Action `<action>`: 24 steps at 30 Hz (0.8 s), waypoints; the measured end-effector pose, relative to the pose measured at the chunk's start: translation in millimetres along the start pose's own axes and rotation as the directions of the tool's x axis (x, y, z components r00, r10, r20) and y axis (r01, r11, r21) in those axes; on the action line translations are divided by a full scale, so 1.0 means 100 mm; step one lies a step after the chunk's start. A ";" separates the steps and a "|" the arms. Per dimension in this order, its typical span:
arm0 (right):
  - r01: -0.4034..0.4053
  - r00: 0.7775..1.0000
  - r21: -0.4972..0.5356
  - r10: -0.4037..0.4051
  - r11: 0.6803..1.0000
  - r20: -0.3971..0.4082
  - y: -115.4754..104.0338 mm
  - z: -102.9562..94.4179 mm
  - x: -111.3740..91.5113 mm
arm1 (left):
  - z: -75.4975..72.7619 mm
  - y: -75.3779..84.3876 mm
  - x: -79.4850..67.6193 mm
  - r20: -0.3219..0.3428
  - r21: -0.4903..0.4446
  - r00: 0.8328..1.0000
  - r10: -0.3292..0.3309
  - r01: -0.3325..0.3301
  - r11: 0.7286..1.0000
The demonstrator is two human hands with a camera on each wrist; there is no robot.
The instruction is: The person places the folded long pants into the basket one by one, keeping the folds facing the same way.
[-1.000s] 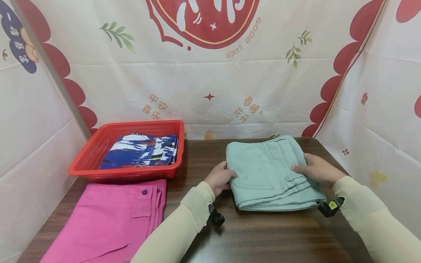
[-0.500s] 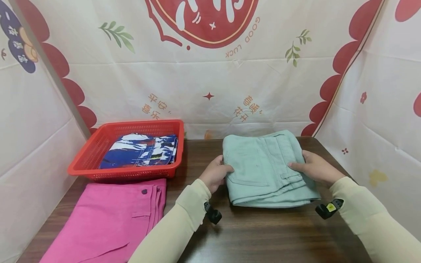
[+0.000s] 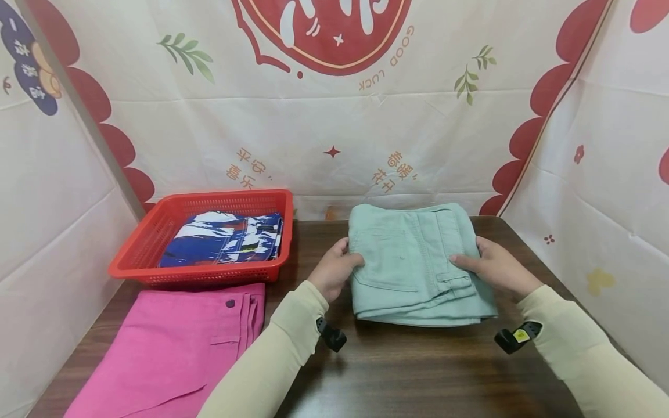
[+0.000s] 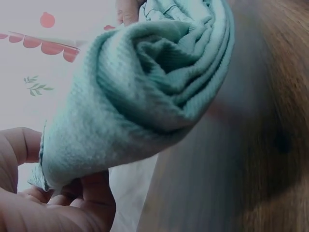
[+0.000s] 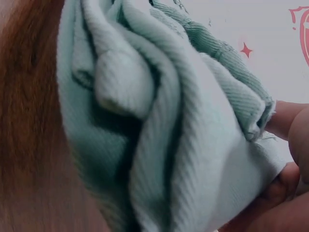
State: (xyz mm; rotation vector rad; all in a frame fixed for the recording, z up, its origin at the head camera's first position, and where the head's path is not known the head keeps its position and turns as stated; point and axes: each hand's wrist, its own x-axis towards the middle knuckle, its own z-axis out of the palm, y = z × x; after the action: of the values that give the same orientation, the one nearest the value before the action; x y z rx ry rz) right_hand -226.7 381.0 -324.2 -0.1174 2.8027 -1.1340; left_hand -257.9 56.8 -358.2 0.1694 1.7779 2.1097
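Folded mint-green pants [image 3: 402, 267], with a back pocket and waistband on top, are held between both hands over the table's right half. My left hand [image 3: 334, 270] grips their left edge, thumb on top and fingers underneath. At the opposite edge my right hand [image 3: 496, 264] pinches the fabric near the waistband in the same way. In the left wrist view the pants [image 4: 125, 96] show as a thick roll of layers with the fingers curled below. The right wrist view shows the stacked folds of the pants [image 5: 193, 121] with thumb and fingers at the right.
A red plastic basket [image 3: 198, 273] stands at the back left, with a folded blue-and-white patterned garment [image 3: 222, 238] inside. In front of it lies a folded pink garment [image 3: 172, 348] with a dark button. Printed cloth [image 3: 334, 128] walls the brown table [image 3: 407, 371] at back and sides.
Both hands have shifted the mint-green pants slightly left and away toward the back of the table, keeping their grip. The basket and the pink garment have stayed put.
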 end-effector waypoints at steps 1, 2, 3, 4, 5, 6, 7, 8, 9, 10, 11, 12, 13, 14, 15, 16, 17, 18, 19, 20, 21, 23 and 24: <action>-0.009 1.000 0.015 0.009 1.000 -0.001 -0.01 0.01 -0.01 | -0.01 0.01 -0.01 0.000 0.003 1.000 -0.002 0.002 1.000; -0.016 1.000 0.027 0.016 1.000 -0.001 -0.01 0.02 -0.01 | -0.03 0.01 -0.01 0.001 0.006 1.000 -0.004 0.004 1.000; -0.022 1.000 0.042 0.022 0.999 -0.001 -0.01 0.03 -0.02 | -0.04 0.02 -0.02 0.002 0.009 1.000 -0.007 0.007 1.000; -0.025 1.000 0.051 0.025 0.998 -0.003 -0.02 0.04 -0.03 | -0.05 0.02 -0.03 0.003 0.011 1.000 -0.012 0.012 1.000; -0.024 1.000 0.059 0.024 0.998 -0.006 -0.02 0.05 -0.03 | -0.07 0.03 -0.03 0.007 0.013 1.000 -0.015 0.014 1.000; -0.019 1.000 0.064 0.020 0.998 -0.007 -0.03 0.06 -0.04 | -0.08 0.04 -0.04 0.011 0.015 1.000 -0.017 0.017 1.000; -0.017 1.000 0.072 0.018 0.997 -0.010 -0.03 0.06 -0.04 | -0.09 0.05 -0.05 0.014 0.018 1.000 -0.019 0.019 1.000; -0.012 1.000 0.077 0.012 0.997 -0.011 -0.03 0.07 -0.05 | -0.10 0.06 -0.06 0.019 0.019 1.000 -0.020 0.020 1.000; -0.008 1.000 0.084 0.009 0.996 -0.012 -0.04 0.08 -0.05 | -0.11 0.08 -0.07 0.022 0.021 1.000 -0.022 0.021 1.000; -0.006 1.000 0.089 0.007 0.996 -0.014 -0.05 0.08 -0.05 | -0.11 0.09 -0.08 0.027 0.021 0.999 -0.022 0.021 1.000; -0.005 1.000 0.098 0.006 0.995 -0.015 -0.05 0.08 -0.05 | -0.12 0.10 -0.09 0.030 0.022 0.999 -0.021 0.021 1.000; -0.005 1.000 0.109 0.007 0.994 -0.015 -0.06 0.09 -0.06 | -0.12 0.12 -0.10 0.030 0.026 0.999 -0.023 0.022 0.999; -0.007 1.000 0.116 0.009 0.993 -0.018 -0.07 0.09 -0.06 | -0.12 0.14 -0.11 0.031 0.029 0.999 -0.024 0.023 0.999; -0.007 1.000 0.119 0.009 0.993 -0.022 -0.07 0.10 -0.06 | -0.13 0.16 -0.12 0.029 0.034 0.999 -0.026 0.025 0.999; -0.005 1.000 0.121 0.008 0.993 -0.026 -0.08 0.10 -0.06 | -0.13 0.17 -0.13 0.026 0.040 0.999 -0.027 0.026 0.999; 0.000 1.000 0.119 0.003 0.993 -0.029 -0.09 0.11 -0.06 | -0.14 0.19 -0.14 0.022 0.045 0.999 -0.031 0.030 0.999; 0.004 1.000 0.118 0.000 0.993 -0.032 -0.09 0.12 -0.05 | -0.15 0.21 -0.15 0.015 0.053 0.999 -0.038 0.037 0.998; 0.003 0.999 0.121 0.001 0.993 -0.033 -0.10 0.12 -0.05 | -0.16 0.22 -0.17 0.010 0.058 0.999 -0.043 0.043 0.997; 0.006 0.999 0.119 -0.002 0.993 -0.035 -0.11 0.13 -0.05 | -0.17 0.24 -0.18 0.008 0.062 0.999 -0.044 0.043 0.997; 0.011 0.999 0.115 -0.007 0.993 -0.036 -0.12 0.13 -0.05 | -0.18 0.25 -0.19 0.004 0.067 0.999 -0.047 0.047 0.997; 0.012 0.999 0.114 -0.008 0.993 -0.036 -0.13 0.14 -0.05 | -0.19 0.27 -0.21 0.002 0.070 0.999 -0.051 0.050 0.996; 0.011 0.999 0.111 -0.007 0.994 -0.037 -0.15 0.14 -0.05 | -0.21 0.30 -0.23 0.000 0.072 0.999 -0.052 0.052 0.996; 0.017 0.999 0.106 -0.013 0.994 -0.040 -0.16 0.15 -0.05 | -0.22 0.31 -0.24 0.001 0.073 0.999 -0.050 0.050 0.996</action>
State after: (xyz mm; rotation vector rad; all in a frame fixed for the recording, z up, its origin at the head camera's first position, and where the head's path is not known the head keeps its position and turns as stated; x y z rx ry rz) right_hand -219.1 359.8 -322.7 -0.1078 2.7722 -1.2997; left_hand -249.2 23.1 -328.5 0.1464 1.8397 2.0102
